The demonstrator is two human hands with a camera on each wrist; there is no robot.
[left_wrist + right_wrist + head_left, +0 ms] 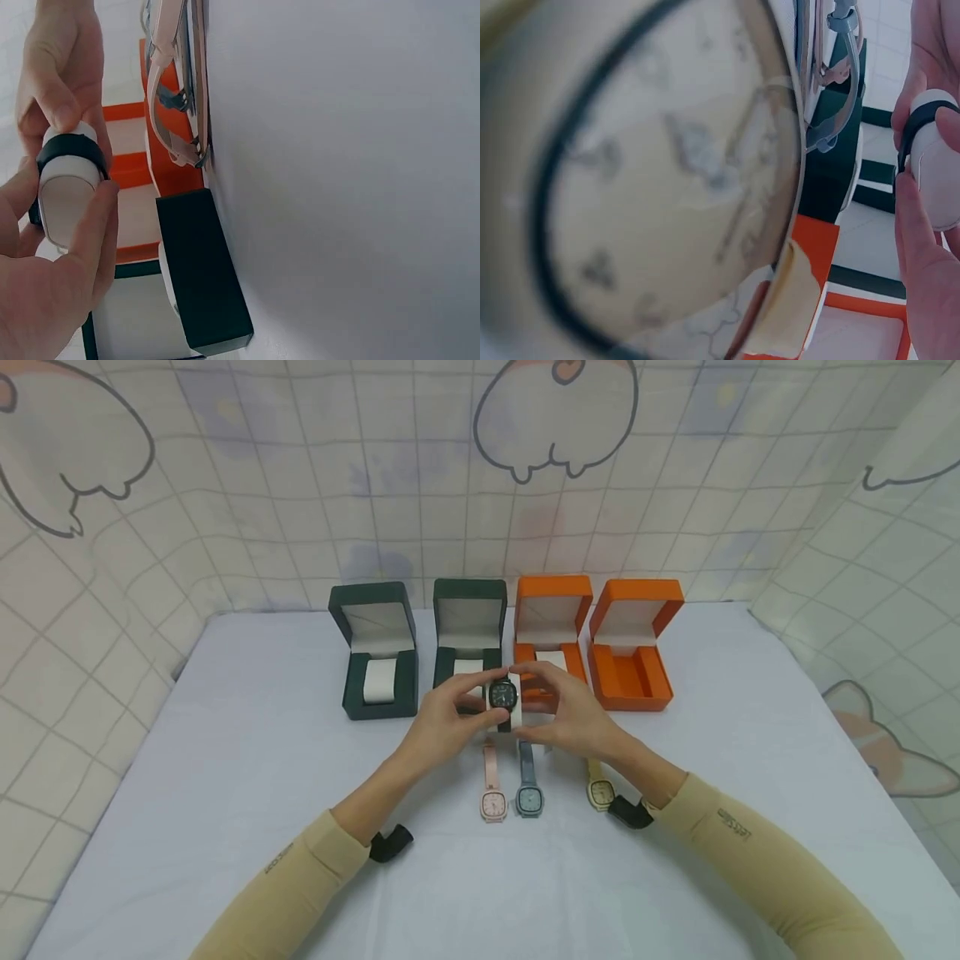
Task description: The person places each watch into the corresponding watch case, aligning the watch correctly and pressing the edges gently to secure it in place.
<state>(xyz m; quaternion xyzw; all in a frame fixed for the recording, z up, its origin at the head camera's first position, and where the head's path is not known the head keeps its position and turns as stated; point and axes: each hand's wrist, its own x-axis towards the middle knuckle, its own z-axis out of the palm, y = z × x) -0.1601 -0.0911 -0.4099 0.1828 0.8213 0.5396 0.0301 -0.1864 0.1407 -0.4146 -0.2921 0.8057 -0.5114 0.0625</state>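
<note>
A black watch (502,695) is strapped round a white cushion (67,206), its dark dial facing up in the head view. My left hand (450,710) grips the cushion and watch from the left, thumb at the near end. From the right, my right hand (573,714) pinches the same cushion between thumb and fingers. On the table below the hands lie a pink watch (493,805) and a blue watch (529,802), side by side. A yellow watch (601,793) lies near my right wrist; a large blurred watch dial (675,180) fills much of the right wrist view.
Along the back stand two open dark green boxes, the left one (352,693) and a second (444,664), plus an orange box (525,653), each with a white cushion inside. The rightmost orange box (658,689) is open, its orange inside showing. A patterned curtain (420,510) hangs behind.
</note>
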